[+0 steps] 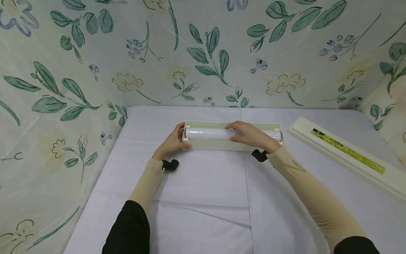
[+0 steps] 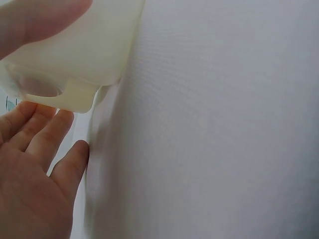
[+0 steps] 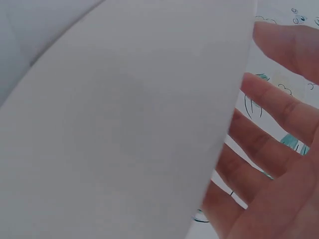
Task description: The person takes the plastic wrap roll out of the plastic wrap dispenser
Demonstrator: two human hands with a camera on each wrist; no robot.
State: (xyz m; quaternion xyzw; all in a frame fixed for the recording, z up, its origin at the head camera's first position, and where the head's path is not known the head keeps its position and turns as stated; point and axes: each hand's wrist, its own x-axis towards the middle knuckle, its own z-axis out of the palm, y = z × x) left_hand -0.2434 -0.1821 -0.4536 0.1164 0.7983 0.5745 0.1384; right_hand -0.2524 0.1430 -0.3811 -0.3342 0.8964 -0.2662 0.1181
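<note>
Right hand (image 1: 248, 134) has its fingers loosely spread over the glossy white roll (image 1: 206, 133), relaxed rather than clenched (can't tell how hard they press), while the left hand (image 1: 172, 143) grips the left end of the cream plastic box (image 1: 215, 145), thumb at the front. Imo let the left do the steadying and keep the right light so the roll sits level and doesn't get scuffed. Roll's lying lengthwise inside the box on the white-covered table (image 1: 196, 183), with the long labelled lid (image 1: 342, 156) off to the right.
</note>
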